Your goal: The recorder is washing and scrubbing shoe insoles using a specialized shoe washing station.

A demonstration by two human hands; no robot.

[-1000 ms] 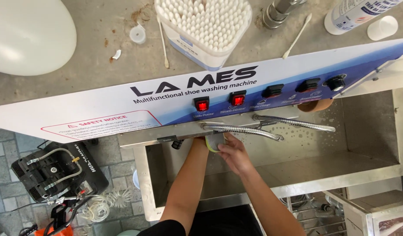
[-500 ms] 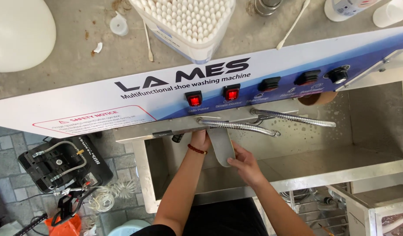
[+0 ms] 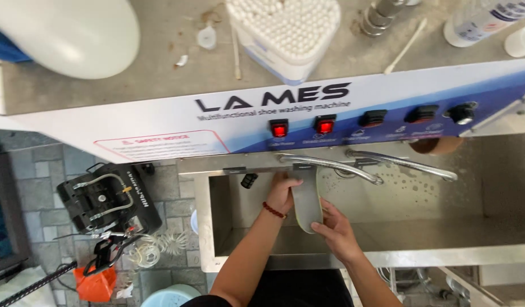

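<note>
Both of my hands grip one grey insole [image 3: 308, 202] inside the steel sink [image 3: 217, 227]: left hand [image 3: 283, 193] clasping its top, right hand [image 3: 336, 227] pinching the heel at five o'clock. Faucets [image 3: 331, 165] arc at twelve (wet, likely slippery); a loose grip could drop it.

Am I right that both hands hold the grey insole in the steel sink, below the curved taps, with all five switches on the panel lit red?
Not quite: the head view shows only the two left switches lit red; the others are dark. The rest stands: the left hand and right hand hold the grey insole in the steel sink, below the curved taps.
</note>
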